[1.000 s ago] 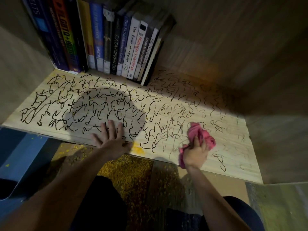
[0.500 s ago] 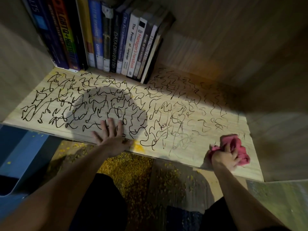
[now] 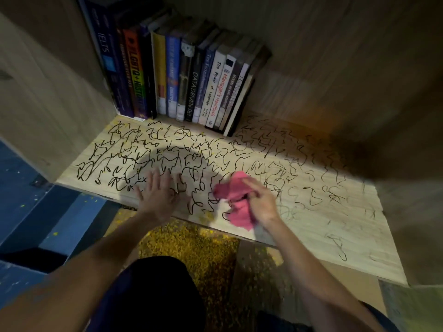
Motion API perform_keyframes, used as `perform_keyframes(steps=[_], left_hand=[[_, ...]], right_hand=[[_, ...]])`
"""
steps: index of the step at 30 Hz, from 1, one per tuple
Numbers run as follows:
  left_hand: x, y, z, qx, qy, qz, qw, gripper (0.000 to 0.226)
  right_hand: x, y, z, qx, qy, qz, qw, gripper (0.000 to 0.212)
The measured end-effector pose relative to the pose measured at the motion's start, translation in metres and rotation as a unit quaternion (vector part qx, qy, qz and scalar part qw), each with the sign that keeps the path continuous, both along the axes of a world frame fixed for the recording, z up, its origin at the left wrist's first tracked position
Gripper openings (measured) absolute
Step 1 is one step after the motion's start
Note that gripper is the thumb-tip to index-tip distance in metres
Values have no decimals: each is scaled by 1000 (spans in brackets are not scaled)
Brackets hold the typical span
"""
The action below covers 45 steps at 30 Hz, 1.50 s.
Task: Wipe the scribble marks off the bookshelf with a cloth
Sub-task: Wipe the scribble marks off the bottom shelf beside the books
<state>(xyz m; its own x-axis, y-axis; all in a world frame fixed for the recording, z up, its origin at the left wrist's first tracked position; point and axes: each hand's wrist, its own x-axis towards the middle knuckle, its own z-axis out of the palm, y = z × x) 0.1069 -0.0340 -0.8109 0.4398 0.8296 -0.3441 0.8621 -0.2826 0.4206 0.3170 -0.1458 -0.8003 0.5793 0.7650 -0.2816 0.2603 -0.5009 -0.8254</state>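
Grips a crumpled pink cloth (image 3: 236,196) in the right hand (image 3: 262,203), fingers curled round its bunched folds, and presses it against the board of the bookshelf (image 3: 354,236) near the front edge, roughly midway along its width. Lays the left hand (image 3: 159,195) flat on the same board just left of the cloth, palm down, fingers straight and spread, holding nothing, with a small gap between the two hands. Holds the cloth directly on black scribble marks (image 3: 134,149) running over nearly the whole board: thick and dark across the left half and the middle, right up to the feet of the books (image 3: 191,77), thinner and paler toward the right front corner, with a few faint loops close to the right wall (image 3: 412,188). Lets one loose flap of pink trail toward the front edge below the wrist. Throws a rounded shadow (image 3: 167,161) over the scribbles behind the left hand. Faces the row of books standing spine-out at the back left of the compartment, packed side by side from the left wall (image 3: 48,116) inward, well apart from both hands. Looks down past the front edge at a floor (image 3: 191,248) strewn with yellow specks, a blue surface (image 3: 60,219) to the left of it, and dark clothing (image 3: 155,295) at the very bottom
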Motion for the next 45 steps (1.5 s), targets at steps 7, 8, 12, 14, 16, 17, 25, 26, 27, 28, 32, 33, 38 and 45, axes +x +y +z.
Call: perform_keyframes(steps=[7, 8, 12, 14, 16, 17, 25, 26, 27, 28, 32, 33, 38, 45], left_hand=[[-55, 40, -14, -70, 113, 71, 989, 103], [-54, 40, -18, -70, 111, 74, 989, 105], [-51, 44, -24, -72, 115, 84, 987, 108], [-50, 48, -23, -90, 123, 82, 985, 109], [-49, 48, -20, -105, 122, 74, 984, 108], [-48, 47, -20, -107, 121, 72, 984, 107], [-50, 48, -18, -118, 116, 77, 983, 107], [-50, 48, -18, -118, 114, 80, 983, 106], [-49, 47, -18, -117, 111, 83, 983, 106], [-48, 47, -16, -117, 106, 85, 984, 106], [-48, 45, -13, -114, 94, 79, 986, 103], [-48, 44, -12, -111, 92, 69, 987, 103], [-54, 46, -20, -106, 93, 52, 989, 102], [-53, 48, -22, -101, 111, 58, 987, 103]], right_hand=[[106, -38, -14, -176, -168, -52, 969, 53], [106, -35, -23, -220, -204, -50, 953, 58], [92, 20, -31, -253, -239, -52, 936, 57], [83, 56, -33, -248, -262, -11, 933, 57], [66, 89, -34, -227, -283, 35, 931, 55], [54, 106, -35, -214, -294, 62, 930, 54], [-30, 122, -50, -4, -349, 305, 886, 59], [-30, 115, -47, 4, -327, 337, 883, 58], [-29, 110, -41, 11, -295, 361, 885, 53], [-24, 109, -33, 23, -258, 367, 893, 47], [8, 136, -18, 27, -242, 205, 948, 43], [11, 145, -23, -33, -281, 159, 946, 46], [-47, 219, -41, -233, -299, 43, 924, 58], [-75, 260, -51, -55, -330, 213, 918, 70]])
